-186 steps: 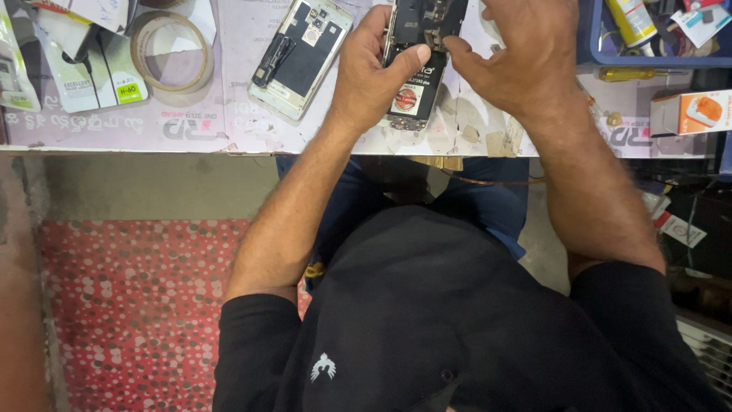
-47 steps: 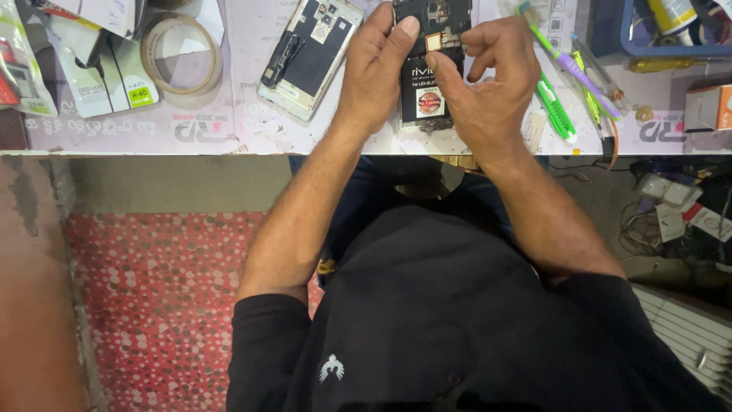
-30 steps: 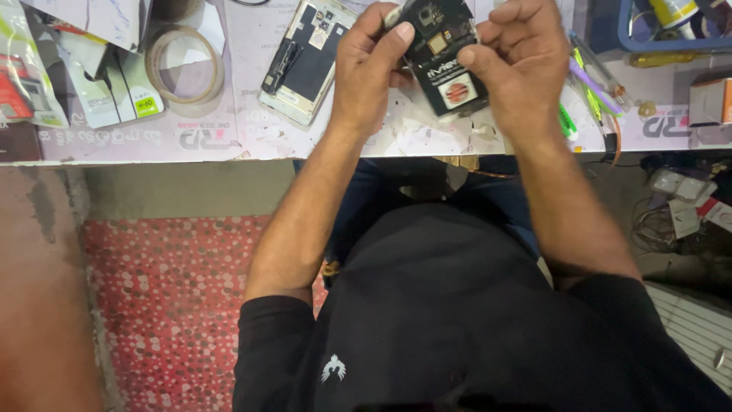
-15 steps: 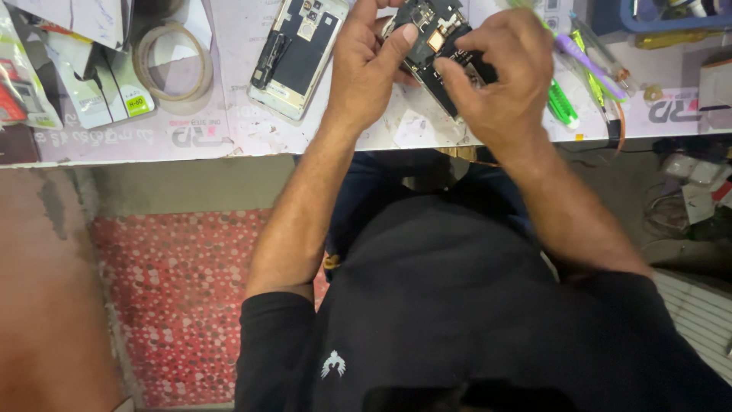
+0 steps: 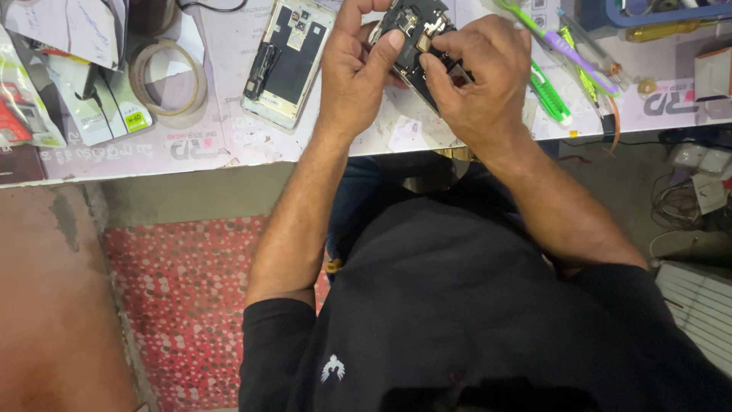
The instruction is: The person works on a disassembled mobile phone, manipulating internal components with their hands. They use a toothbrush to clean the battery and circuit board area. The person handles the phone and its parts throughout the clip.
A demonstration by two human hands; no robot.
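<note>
Both of my hands hold an opened black phone (image 5: 415,27) over the white workbench (image 5: 229,141), its circuit side up and tilted. My left hand (image 5: 354,72) grips its left edge with the thumb on the board. My right hand (image 5: 480,76) clasps the right side and covers the lower half, fingertips pressed on the parts near the middle. To the left of my left hand a white phone frame (image 5: 287,61) lies flat with its inside showing.
A roll of tape (image 5: 168,76) and packets (image 5: 53,91) lie at the left. Green and purple tools (image 5: 560,72) lie right of my hands, below a blue tray (image 5: 656,11). A red patterned mat (image 5: 191,305) covers the floor; cables and boxes (image 5: 698,175) sit at the right.
The phone has turned in my hands from upright to tilted, and my right hand has slid over its lower half, hiding the battery label. The view has shifted slightly.
</note>
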